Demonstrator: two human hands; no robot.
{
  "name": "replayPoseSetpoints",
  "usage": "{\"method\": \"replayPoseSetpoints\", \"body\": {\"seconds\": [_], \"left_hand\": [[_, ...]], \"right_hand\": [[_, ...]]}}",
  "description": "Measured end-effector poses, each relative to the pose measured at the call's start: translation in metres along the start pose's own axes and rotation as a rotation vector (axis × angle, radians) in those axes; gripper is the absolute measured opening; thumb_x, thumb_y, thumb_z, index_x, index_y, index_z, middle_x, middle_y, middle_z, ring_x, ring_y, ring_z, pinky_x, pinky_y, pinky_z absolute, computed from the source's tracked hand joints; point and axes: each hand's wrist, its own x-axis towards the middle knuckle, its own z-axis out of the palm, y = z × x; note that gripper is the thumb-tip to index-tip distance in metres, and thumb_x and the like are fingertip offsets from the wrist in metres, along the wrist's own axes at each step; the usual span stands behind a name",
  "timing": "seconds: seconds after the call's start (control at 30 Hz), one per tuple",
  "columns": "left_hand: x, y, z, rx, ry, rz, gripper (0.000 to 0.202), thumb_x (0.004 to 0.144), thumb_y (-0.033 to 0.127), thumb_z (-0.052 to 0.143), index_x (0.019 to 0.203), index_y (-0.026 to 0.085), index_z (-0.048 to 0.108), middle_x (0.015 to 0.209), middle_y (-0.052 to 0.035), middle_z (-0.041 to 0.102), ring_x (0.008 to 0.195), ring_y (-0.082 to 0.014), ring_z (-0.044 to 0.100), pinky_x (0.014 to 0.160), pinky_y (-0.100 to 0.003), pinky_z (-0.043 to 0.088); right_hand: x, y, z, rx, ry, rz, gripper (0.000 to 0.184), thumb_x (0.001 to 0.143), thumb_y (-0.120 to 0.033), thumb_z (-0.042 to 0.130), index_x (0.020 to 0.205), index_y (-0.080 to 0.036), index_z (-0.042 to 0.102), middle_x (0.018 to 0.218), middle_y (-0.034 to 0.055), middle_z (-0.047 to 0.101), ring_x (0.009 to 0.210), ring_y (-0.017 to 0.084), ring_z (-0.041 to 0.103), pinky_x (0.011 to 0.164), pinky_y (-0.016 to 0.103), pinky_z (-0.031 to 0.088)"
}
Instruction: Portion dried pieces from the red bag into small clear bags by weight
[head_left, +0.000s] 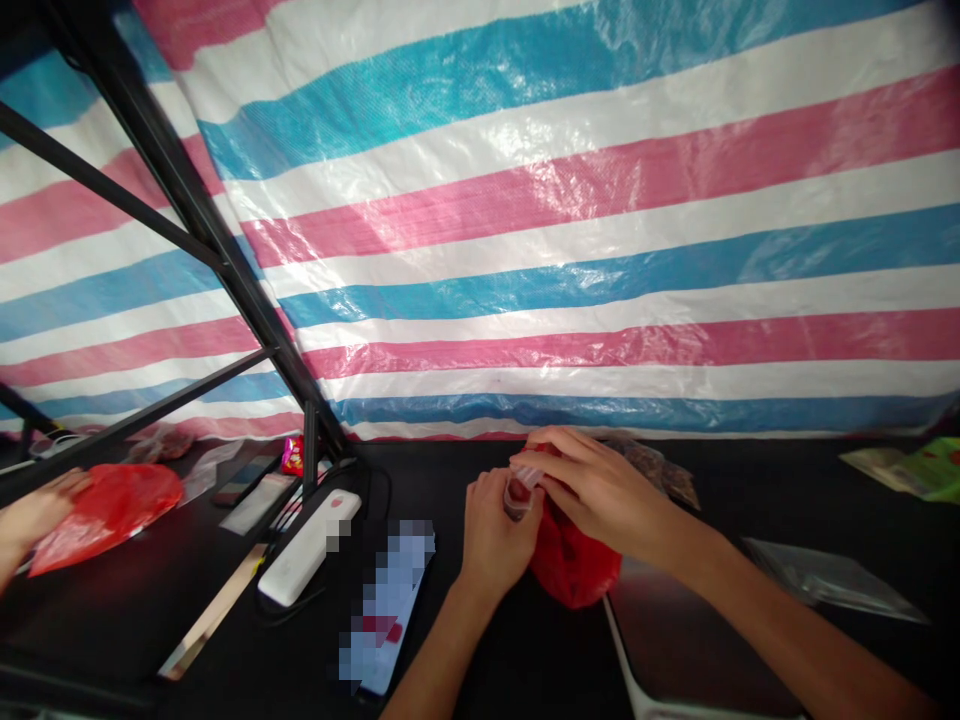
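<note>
Both my hands meet over a red plastic bag that lies on the black table. My left hand is closed and pinches a small clear plastic piece at the bag's top. My right hand curls over the same spot, fingers closed on the clear plastic and the bag's upper edge. What is inside the bag is hidden.
A white power bank and a blurred-out phone lie left of my hands. Another person's hand holds a second red bag at far left. Clear bags, green packets, a black frame post and a striped tarp surround the table.
</note>
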Motion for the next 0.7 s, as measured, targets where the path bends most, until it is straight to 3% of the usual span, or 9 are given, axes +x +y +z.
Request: {"method": "replayPoseSetpoints", "body": {"seconds": [0.13,0.27,0.4,0.47,0.57,0.7], "left_hand": [[0.002,0.007,-0.010,0.001,0.008,-0.211,0.015,0.100,0.034,0.056,0.088,0.025,0.051,0.084,-0.0017,0.065,0.083,-0.0231,0.066,0.075,-0.033,0.042],[-0.002,0.017,-0.012,0.160,-0.086,-0.415,0.017,0.101,0.040,0.053,0.102,0.025,0.046,0.104,-0.0082,0.066,0.090,-0.0283,0.071,0.072,-0.034,0.042],[-0.015,0.017,0.002,0.125,-0.216,-0.412,0.035,0.092,0.046,0.065,0.109,0.024,0.044,0.120,-0.0122,0.060,0.094,-0.0293,0.072,0.074,-0.034,0.045],[-0.019,0.010,0.010,-0.001,-0.234,-0.372,0.036,0.086,0.032,0.070,0.107,0.024,0.042,0.120,-0.0123,0.057,0.092,-0.0268,0.070,0.075,-0.034,0.046],[-0.016,-0.003,0.014,-0.250,-0.185,-0.322,0.036,0.079,0.008,0.063,0.101,0.025,0.040,0.107,-0.0078,0.060,0.091,-0.0225,0.067,0.079,-0.033,0.047],[0.001,-0.015,0.008,-0.444,0.014,-0.385,0.031,0.077,0.004,0.057,0.094,0.025,0.040,0.082,0.0032,0.056,0.073,-0.0160,0.059,0.071,-0.028,0.046]], "right_hand": [[-0.004,0.007,-0.005,-0.079,-0.012,0.135,0.041,0.099,-0.013,0.053,0.137,-0.026,0.064,0.133,0.0111,0.063,0.123,0.028,0.061,0.108,0.048,0.051],[-0.012,0.017,-0.002,-0.203,-0.261,0.199,0.030,0.089,-0.009,0.061,0.112,-0.020,0.076,0.120,0.0136,0.069,0.120,0.033,0.061,0.106,0.051,0.049],[-0.017,0.022,0.014,-0.246,-0.392,0.238,0.025,0.087,-0.009,0.063,0.104,-0.017,0.078,0.115,0.0156,0.072,0.119,0.035,0.060,0.106,0.052,0.047],[-0.016,0.023,0.021,-0.221,-0.413,0.232,0.024,0.088,-0.013,0.064,0.106,-0.017,0.078,0.117,0.0161,0.072,0.121,0.036,0.060,0.107,0.054,0.044],[-0.014,0.023,0.024,-0.122,-0.453,0.209,0.029,0.087,-0.012,0.064,0.111,-0.019,0.078,0.119,0.0146,0.072,0.124,0.034,0.060,0.112,0.052,0.042],[-0.014,0.021,0.021,-0.003,-0.477,0.204,0.034,0.085,-0.007,0.060,0.112,-0.019,0.077,0.124,0.0126,0.072,0.123,0.030,0.063,0.111,0.044,0.045]]}}
